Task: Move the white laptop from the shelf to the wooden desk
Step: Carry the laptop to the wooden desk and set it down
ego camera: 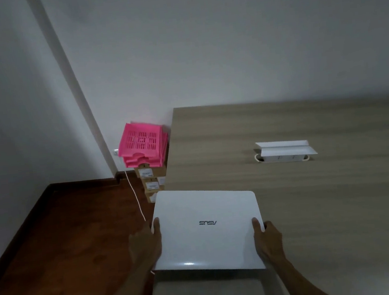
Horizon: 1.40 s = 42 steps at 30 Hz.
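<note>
Overhead, both hands grip a closed white laptop (207,228) above the wooden desk (315,194). Left hand (146,247) clasps its left edge; right hand (268,238) its right.

The laptop (206,228) hides the fingers of both hands beneath it; only the thumbs lie on its lid. It also covers the near left corner of the bench (315,194), so whether it rests on the wood or hangs above cannot be told. The bench runs out past the right and lower edges. Both forearms are cut off at the bottom. Labels on the stacked cardboard boxes (151,180) are too small to read.
</note>
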Available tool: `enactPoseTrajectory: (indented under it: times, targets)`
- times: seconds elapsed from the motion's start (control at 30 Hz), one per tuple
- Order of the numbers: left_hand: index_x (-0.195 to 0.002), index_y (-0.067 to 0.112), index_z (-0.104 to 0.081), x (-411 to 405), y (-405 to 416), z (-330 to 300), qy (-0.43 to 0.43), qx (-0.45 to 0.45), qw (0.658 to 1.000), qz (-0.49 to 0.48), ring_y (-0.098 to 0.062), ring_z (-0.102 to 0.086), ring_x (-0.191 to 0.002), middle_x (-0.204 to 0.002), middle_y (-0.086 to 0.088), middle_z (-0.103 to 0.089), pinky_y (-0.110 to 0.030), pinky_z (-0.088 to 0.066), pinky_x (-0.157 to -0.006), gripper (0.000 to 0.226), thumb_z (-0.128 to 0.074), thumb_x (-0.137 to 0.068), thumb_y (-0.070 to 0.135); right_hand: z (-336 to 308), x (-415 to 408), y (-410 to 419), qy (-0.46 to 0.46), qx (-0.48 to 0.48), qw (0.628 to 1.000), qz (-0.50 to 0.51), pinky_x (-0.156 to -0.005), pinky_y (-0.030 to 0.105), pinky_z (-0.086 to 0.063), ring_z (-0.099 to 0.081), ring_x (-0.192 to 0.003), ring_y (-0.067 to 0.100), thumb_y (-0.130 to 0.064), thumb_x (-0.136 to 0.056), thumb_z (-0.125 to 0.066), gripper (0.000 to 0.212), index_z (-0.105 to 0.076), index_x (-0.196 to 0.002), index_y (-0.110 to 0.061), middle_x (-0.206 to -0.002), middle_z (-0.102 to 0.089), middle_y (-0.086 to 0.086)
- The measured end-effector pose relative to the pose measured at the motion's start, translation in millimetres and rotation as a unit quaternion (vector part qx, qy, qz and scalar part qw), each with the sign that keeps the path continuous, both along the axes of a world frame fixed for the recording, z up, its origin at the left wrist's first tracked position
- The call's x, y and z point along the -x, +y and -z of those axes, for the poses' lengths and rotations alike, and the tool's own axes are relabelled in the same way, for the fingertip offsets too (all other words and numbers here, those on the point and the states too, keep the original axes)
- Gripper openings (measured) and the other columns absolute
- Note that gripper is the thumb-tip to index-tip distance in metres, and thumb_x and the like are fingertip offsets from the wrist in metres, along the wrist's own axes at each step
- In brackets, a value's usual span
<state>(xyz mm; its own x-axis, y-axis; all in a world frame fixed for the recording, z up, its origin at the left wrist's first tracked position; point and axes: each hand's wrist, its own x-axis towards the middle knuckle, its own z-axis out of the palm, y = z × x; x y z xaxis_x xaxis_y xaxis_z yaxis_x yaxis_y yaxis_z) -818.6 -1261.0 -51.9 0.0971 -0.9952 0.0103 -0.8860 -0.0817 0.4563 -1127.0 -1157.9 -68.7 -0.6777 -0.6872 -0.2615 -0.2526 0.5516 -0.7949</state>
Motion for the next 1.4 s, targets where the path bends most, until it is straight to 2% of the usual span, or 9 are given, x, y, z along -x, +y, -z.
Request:
enactPoseTrajectory:
  times: [0.17,0.27,0.43,0.53,0.8,0.97,1.03,1.17,1.4]
  targets:
    - [-0.084,0.013,-0.067,23.2,-57.3,32.2,0.015,-0.033,0.999,-0.027,-0.027,-0.069,-0.074,-0.078,-0.011,-0.072,-0.041,-0.055,-0.082,0.073,-0.014,-0.09,0.062,30.5,18.0,-54.3,-0.007,-0.024,1.0,0.005,-0.076,0.035,-0.047,-0.061,-0.086,0.029,-0.048,-0.097,-0.046,0.047,-0.058,-0.095,-0.003,-0.096,-0.065,0.014]
    - [-0.092,0.007,-0.069,31.5,-89.8,49.4,-0.006,-0.042,0.999,-0.015,-0.032,-0.069,-0.073,-0.08,-0.017,-0.073,-0.039,-0.053,-0.077,0.058,-0.028,-0.099,0.048,43.4,27.9,-87.5,0.008,-0.035,0.999,0.0,-0.074,0.034,-0.046,-0.061,-0.083,0.029,-0.048,-0.097,-0.047,0.046,-0.058,-0.091,-0.004,-0.092,-0.064,0.013]
    - [-0.078,0.005,-0.065,42.9,-126.6,66.9,-0.045,-0.072,0.996,-0.01,-0.032,-0.067,-0.063,-0.07,-0.019,-0.07,-0.041,-0.054,-0.071,0.05,-0.036,-0.101,0.038,56.2,38.6,-133.6,0.029,-0.057,0.998,-0.024,-0.074,0.033,-0.045,-0.061,-0.083,0.028,-0.048,-0.098,-0.044,0.048,-0.057,-0.093,-0.002,-0.092,-0.062,0.013]
    - [-0.074,0.001,-0.065,49.1,-142.7,76.7,-0.03,-0.076,0.996,-0.026,-0.036,-0.067,-0.065,-0.069,-0.022,-0.07,-0.043,-0.053,-0.072,0.049,-0.04,-0.1,0.035,62.2,45.8,-155.5,0.037,-0.074,0.996,-0.031,-0.075,0.033,-0.044,-0.06,-0.086,0.029,-0.048,-0.098,-0.042,0.049,-0.058,-0.096,-0.001,-0.096,-0.062,0.015]
    - [-0.089,-0.003,-0.065,55.0,-179.2,90.1,-0.02,-0.091,0.996,-0.009,-0.04,-0.069,-0.08,-0.084,-0.026,-0.071,-0.047,-0.053,-0.083,0.05,-0.034,-0.102,0.033,69.8,56.6,-194.2,0.083,-0.126,0.986,-0.075,-0.087,0.042,-0.051,-0.062,-0.101,0.036,-0.045,-0.101,-0.036,0.051,-0.057,-0.112,0.0,-0.11,-0.064,0.02]
    - [-0.122,0.006,-0.056,44.1,-189.2,88.4,-0.033,-0.18,0.983,0.031,-0.04,-0.063,-0.106,-0.113,-0.021,-0.067,-0.045,-0.049,-0.09,0.054,-0.026,-0.1,0.045,64.6,52.7,-204.6,0.125,-0.179,0.972,-0.084,-0.093,0.044,-0.049,-0.06,-0.11,0.04,-0.039,-0.103,-0.031,0.048,-0.052,-0.12,0.001,-0.118,-0.062,0.023]
    - [-0.124,0.007,-0.055,44.9,-189.5,87.9,-0.023,-0.176,0.984,0.026,-0.039,-0.062,-0.107,-0.115,-0.02,-0.066,-0.044,-0.049,-0.09,0.052,-0.027,-0.1,0.044,62.1,50.8,-208.2,0.14,-0.199,0.966,-0.089,-0.096,0.045,-0.047,-0.058,-0.114,0.042,-0.035,-0.104,-0.031,0.046,-0.049,-0.121,0.003,-0.122,-0.061,0.026]
    - [-0.111,-0.003,-0.06,55.8,-185.9,88.9,-0.009,-0.125,0.992,0.004,-0.038,-0.066,-0.099,-0.108,-0.024,-0.07,-0.041,-0.046,-0.089,0.047,-0.033,-0.103,0.034,59.1,53.5,-210.4,0.135,-0.217,0.964,-0.076,-0.098,0.045,-0.046,-0.057,-0.117,0.044,-0.027,-0.104,-0.034,0.043,-0.049,-0.122,0.008,-0.124,-0.059,0.029]
    - [-0.128,0.002,-0.052,50.4,-181.8,85.1,0.0,-0.16,0.987,0.03,-0.037,-0.061,-0.113,-0.123,-0.021,-0.064,-0.041,-0.045,-0.098,0.045,-0.032,-0.103,0.034,54.1,59.1,-201.2,0.091,-0.204,0.972,-0.068,-0.096,0.037,-0.044,-0.057,-0.118,0.041,-0.018,-0.103,-0.035,0.039,-0.057,-0.118,0.01,-0.123,-0.061,0.03]
